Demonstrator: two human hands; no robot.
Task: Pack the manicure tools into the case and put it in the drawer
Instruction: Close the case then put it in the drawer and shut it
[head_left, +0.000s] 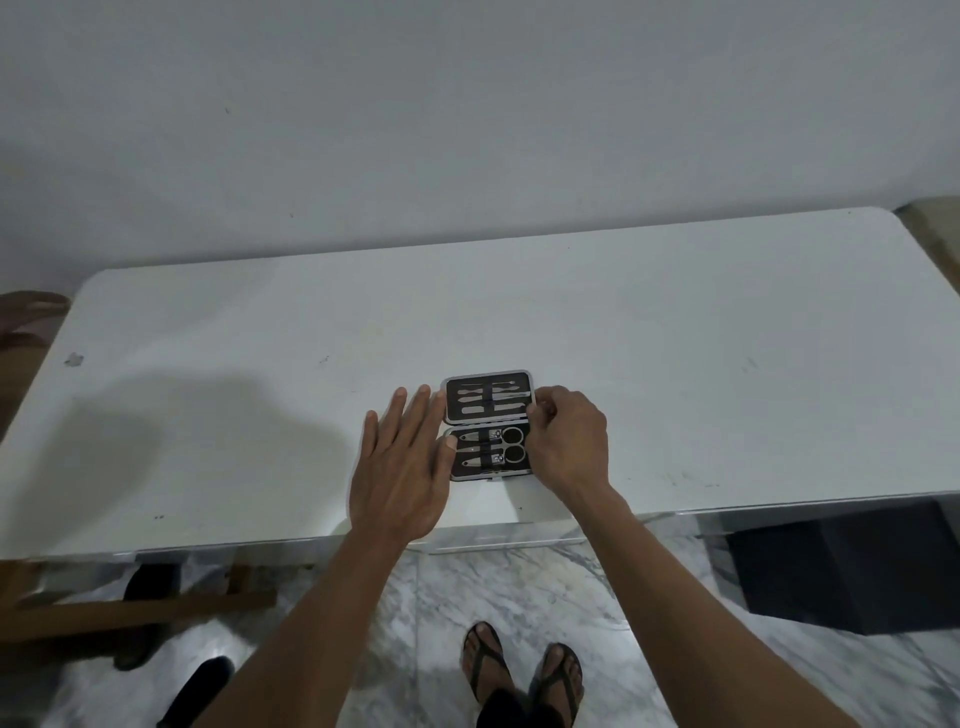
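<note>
A small black manicure case (488, 423) with a silver rim lies open flat on the white table (675, 364), near its front edge. Its far half holds several slim metal tools under a strap. The near half holds scissors (506, 445) and clippers. My left hand (402, 467) lies flat, fingers spread, against the case's left side, its thumb touching the near half. My right hand (566, 441) is at the case's right side, fingers pinching the right edge of the far half.
A white wall stands right behind the table. Under the table's front edge are a dark box (852, 566) at the right, wooden bars (130, 608) and dark shoes at the left, and my sandalled feet on the marble floor.
</note>
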